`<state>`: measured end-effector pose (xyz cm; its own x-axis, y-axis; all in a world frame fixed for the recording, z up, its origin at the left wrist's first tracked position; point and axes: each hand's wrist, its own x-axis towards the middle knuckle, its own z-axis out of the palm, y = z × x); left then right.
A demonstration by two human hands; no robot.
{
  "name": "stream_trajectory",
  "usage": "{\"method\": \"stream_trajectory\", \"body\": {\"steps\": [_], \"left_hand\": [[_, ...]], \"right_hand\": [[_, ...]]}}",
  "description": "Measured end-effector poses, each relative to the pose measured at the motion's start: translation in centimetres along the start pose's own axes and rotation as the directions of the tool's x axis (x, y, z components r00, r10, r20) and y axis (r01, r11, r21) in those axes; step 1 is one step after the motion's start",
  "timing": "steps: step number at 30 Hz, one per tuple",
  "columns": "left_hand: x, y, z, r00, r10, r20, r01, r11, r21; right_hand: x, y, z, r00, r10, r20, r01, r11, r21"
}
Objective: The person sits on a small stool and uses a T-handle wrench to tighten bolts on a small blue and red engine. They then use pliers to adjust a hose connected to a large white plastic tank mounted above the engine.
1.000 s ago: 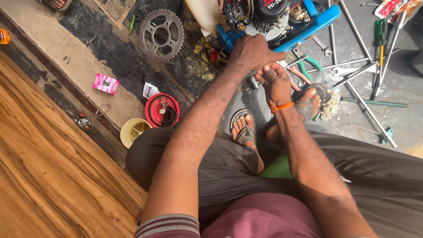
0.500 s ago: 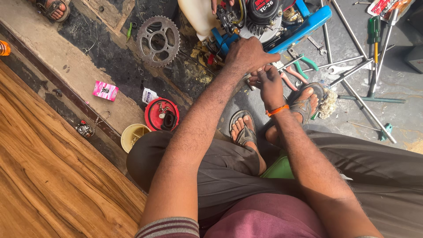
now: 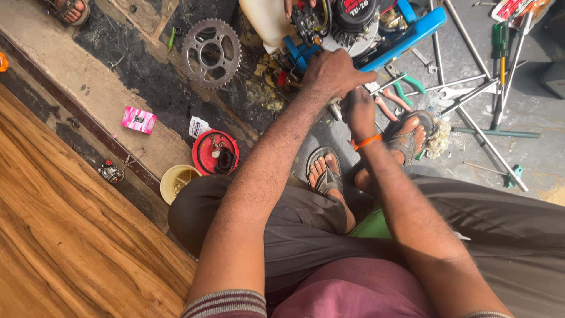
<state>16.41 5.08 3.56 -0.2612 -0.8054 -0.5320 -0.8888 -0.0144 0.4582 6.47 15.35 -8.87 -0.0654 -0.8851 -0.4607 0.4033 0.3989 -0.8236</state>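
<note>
My left hand (image 3: 332, 73) is closed at the base of a small engine (image 3: 353, 23) with a black top, mounted on a blue frame (image 3: 421, 29). The grey end of a metal tool (image 3: 336, 109) sticks out under this hand. My right hand (image 3: 359, 109), with an orange thread at the wrist, is curled into a fist just right of that tool; what its fingers hold is hidden. A white tank (image 3: 265, 23) sits left of the engine. Another person's fingers (image 3: 300, 5) touch the engine's top.
A steel sprocket (image 3: 210, 52) lies on the dark floor to the left, with a red lid (image 3: 203, 154), a yellow cup (image 3: 170, 176) and a pink packet (image 3: 139, 119) nearer me. Pliers (image 3: 400, 88), wrenches, thin metal rods (image 3: 471, 82) and a green screwdriver (image 3: 500, 41) lie right. My sandalled feet (image 3: 323, 171) rest below.
The view has shifted down, and both hands stayed at the engine's base. My right hand's fingers were stretched out and have now curled into a fist beside the left hand.
</note>
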Motion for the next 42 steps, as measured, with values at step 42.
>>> {"method": "stream_trajectory", "body": {"steps": [42], "left_hand": [[-0.7,-0.2,0.4,0.994,0.004,-0.112,-0.003,1.000,0.010]], "right_hand": [[-1.2,0.4,-4.0,0.946,-0.280,0.164,0.215,0.161,-0.963]]}}
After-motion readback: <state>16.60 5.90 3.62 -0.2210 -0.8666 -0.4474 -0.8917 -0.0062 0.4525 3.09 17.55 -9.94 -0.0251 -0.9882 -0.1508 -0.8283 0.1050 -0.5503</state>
